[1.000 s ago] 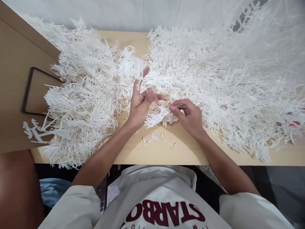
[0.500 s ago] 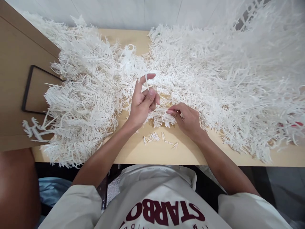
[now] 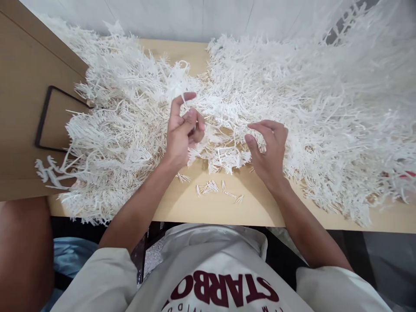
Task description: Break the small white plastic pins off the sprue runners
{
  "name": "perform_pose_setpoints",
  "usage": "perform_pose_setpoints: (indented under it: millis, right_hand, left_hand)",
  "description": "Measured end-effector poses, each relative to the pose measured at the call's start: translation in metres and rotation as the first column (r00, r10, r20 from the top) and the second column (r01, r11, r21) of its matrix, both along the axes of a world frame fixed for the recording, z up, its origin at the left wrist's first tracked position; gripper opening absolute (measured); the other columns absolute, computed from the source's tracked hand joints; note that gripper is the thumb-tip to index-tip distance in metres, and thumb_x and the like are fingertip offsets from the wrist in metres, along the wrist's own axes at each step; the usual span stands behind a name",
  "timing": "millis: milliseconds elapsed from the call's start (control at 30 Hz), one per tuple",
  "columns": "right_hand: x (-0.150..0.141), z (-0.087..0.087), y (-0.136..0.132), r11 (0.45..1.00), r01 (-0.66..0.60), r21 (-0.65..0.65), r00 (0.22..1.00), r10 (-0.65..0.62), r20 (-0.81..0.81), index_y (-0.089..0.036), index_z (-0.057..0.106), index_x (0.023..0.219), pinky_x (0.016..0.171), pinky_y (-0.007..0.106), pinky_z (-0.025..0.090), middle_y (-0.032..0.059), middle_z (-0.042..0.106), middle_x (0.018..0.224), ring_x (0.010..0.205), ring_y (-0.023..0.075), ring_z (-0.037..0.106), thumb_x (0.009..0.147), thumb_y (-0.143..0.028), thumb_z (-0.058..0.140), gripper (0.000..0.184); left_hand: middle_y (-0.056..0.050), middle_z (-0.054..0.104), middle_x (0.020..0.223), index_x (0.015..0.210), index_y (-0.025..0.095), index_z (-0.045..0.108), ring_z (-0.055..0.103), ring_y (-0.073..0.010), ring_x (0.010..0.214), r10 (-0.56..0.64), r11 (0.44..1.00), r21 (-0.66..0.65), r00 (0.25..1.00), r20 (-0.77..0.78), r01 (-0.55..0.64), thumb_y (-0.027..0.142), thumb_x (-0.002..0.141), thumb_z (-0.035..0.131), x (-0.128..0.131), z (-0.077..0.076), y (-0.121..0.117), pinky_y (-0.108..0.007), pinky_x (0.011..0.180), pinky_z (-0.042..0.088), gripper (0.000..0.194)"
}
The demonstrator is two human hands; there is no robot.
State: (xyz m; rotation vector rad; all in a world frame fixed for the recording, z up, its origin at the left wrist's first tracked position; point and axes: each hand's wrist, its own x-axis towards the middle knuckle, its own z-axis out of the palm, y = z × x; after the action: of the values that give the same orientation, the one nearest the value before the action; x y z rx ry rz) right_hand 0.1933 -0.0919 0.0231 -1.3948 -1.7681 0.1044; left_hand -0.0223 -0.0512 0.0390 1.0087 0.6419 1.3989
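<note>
My left hand (image 3: 182,130) is raised over the middle of the table, its thumb pressed to the curled fingers. A thin white strand (image 3: 183,99) crosses the bent index finger and runs down toward the pinch, where its end is hidden. To the right, my right hand (image 3: 269,149) hovers with thumb and fingers apart and nothing visible between them. Below and between both hands lies a small clump of white branched plastic sprigs (image 3: 227,159). Several short white loose pieces (image 3: 209,187) are scattered on the bare wood in front of it.
Large heaps of white sprigs cover the table (image 3: 182,210) on the left (image 3: 113,130) and right (image 3: 318,117). A cardboard-coloured panel (image 3: 22,112) with a black wire handle (image 3: 43,117) stands at the left. Another person's bare limb (image 3: 24,251) shows at the lower left.
My left hand has shifted left, keeping the strand over its index finger. My right hand has moved right and slightly up, and its pinched thumb and finger have come apart.
</note>
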Motion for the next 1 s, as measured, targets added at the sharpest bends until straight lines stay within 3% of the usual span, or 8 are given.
perform_pose_setpoints:
  millis: [100,167,233,333,467,633,833,1000]
  right_hand:
    - [-0.005,0.000,-0.004,0.988,-0.155,0.004,0.986,0.154,0.067,-0.026,0.060,0.113,0.093,0.039,0.037,0.0057,0.058,0.113,0.109,0.0200,0.052,0.091,-0.045,0.045,0.032]
    - [-0.008,0.000,-0.008,0.952,-0.305,0.004,0.943,0.301,0.140,-0.026,0.057,0.117,0.088,0.038,0.038,0.0047,0.062,0.109,0.103,0.0192,0.055,0.089,-0.054,0.045,0.041]
    - [-0.011,-0.001,-0.012,0.923,-0.384,0.029,0.904,0.370,0.214,-0.027,0.057,0.115,0.083,0.038,0.037,0.0034,0.065,0.102,0.096,0.0187,0.058,0.082,-0.061,0.051,0.047]
    - [-0.015,-0.004,-0.014,0.937,-0.333,0.109,0.922,0.299,0.246,-0.027,0.063,0.096,0.078,0.036,0.037,0.0007,0.068,0.091,0.084,0.0161,0.060,0.081,-0.051,0.061,0.029]
    - [-0.017,-0.005,-0.013,0.951,-0.295,0.094,0.952,0.285,0.108,-0.024,0.062,0.086,0.069,0.030,0.044,-0.0006,0.069,0.079,0.072,0.0125,0.062,0.086,-0.028,0.061,0.005]
    - [-0.019,-0.001,-0.015,0.969,-0.247,-0.002,0.968,0.247,-0.053,-0.023,0.060,0.083,0.061,0.025,0.045,-0.0019,0.067,0.075,0.067,0.0104,0.061,0.087,-0.026,0.059,0.004]
    - [-0.023,-0.012,-0.021,0.931,-0.333,0.147,0.921,0.355,-0.163,-0.025,0.057,0.088,0.064,0.029,0.046,-0.0019,0.064,0.075,0.069,0.0118,0.059,0.087,-0.022,0.058,0.003]
    - [-0.022,-0.011,-0.018,0.942,-0.323,-0.090,0.858,0.251,-0.449,-0.024,0.058,0.085,0.058,0.025,0.045,-0.0032,0.061,0.073,0.062,0.0092,0.056,0.087,-0.031,0.058,0.007]
  left_hand:
    - [0.008,0.053,0.062,0.112,0.029,0.045,0.021,-0.0018,0.035,-0.116,0.991,-0.065,0.993,0.007,0.117,0.031,0.089,0.055,0.016,0.007,-0.018,-0.019,0.034,0.015,0.025]
    - [0.008,0.053,0.062,0.114,0.029,0.044,0.024,-0.0021,0.036,-0.160,0.983,-0.085,0.987,-0.001,0.160,0.033,0.089,0.056,0.023,0.009,-0.027,-0.018,0.035,0.017,0.028]
    - [0.007,0.054,0.062,0.115,0.029,0.043,0.026,-0.0025,0.037,-0.199,0.977,-0.085,0.980,-0.008,0.198,0.035,0.089,0.055,0.026,0.007,-0.030,-0.018,0.035,0.019,0.029]
    - [0.007,0.055,0.063,0.116,0.029,0.042,0.029,-0.0030,0.038,-0.215,0.974,-0.079,0.976,-0.020,0.212,0.035,0.090,0.053,0.027,0.003,-0.029,-0.018,0.037,0.022,0.029]
    - [0.007,0.054,0.062,0.115,0.029,0.043,0.030,-0.0034,0.038,-0.146,0.988,-0.057,0.987,-0.069,0.142,0.036,0.091,0.052,0.024,0.000,-0.024,-0.019,0.039,0.025,0.026]
    - [0.007,0.055,0.063,0.118,0.030,0.042,0.030,-0.0030,0.038,-0.075,0.995,0.056,0.975,-0.207,0.088,0.039,0.091,0.050,0.025,-0.007,-0.021,-0.020,0.040,0.025,0.030]
    - [0.004,0.059,0.072,0.121,0.027,0.042,0.039,-0.0031,0.044,-0.018,0.972,0.212,0.926,-0.378,0.105,0.040,0.093,0.046,0.028,-0.010,-0.026,-0.020,0.046,0.034,0.031]
    - [-0.002,0.063,0.091,0.124,0.024,0.042,0.055,-0.0076,0.067,-0.011,0.911,0.326,0.806,-0.592,0.252,0.037,0.092,0.047,0.024,-0.011,-0.030,-0.024,0.064,0.046,0.035]
